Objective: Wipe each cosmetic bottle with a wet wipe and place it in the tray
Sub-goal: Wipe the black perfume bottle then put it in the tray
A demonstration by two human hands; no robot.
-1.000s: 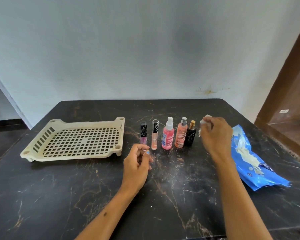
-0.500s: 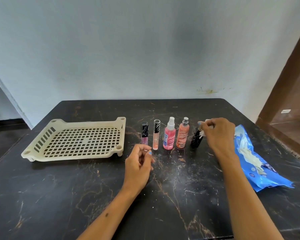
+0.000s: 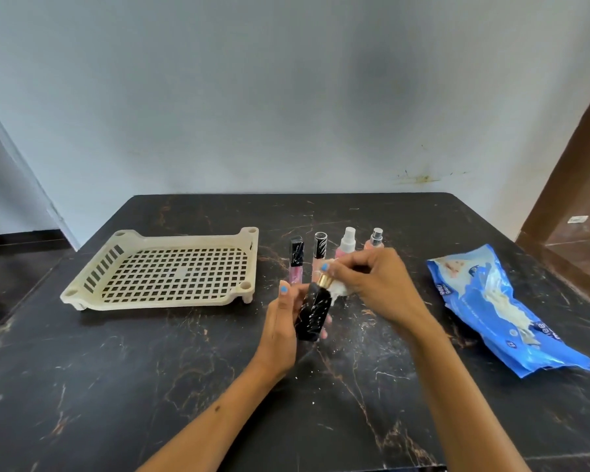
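Note:
My left hand [image 3: 281, 330] grips a black bottle [image 3: 313, 313] with a gold cap, held tilted above the table's middle. My right hand [image 3: 377, 284] pinches a white wet wipe [image 3: 338, 289] against the bottle's gold neck. Behind the hands stand a black-capped pink tube [image 3: 296, 258], a clear tube with a black cap [image 3: 320, 248], a pink spray bottle with a white cap [image 3: 347, 241] and a peach spray bottle [image 3: 376, 238], the last two partly hidden by my right hand. The cream slotted tray [image 3: 99, 284] lies at the left with nothing in it.
A blue wet-wipe packet [image 3: 501, 308] lies at the right of the black marble table [image 3: 150, 386]. A pale wall stands behind the table. A brown door frame [image 3: 573, 185] rises at the far right.
My right hand lifted the black bottle out of the row and brought it left and nearer to me. My left hand closed on it. The wipe now presses against its neck.

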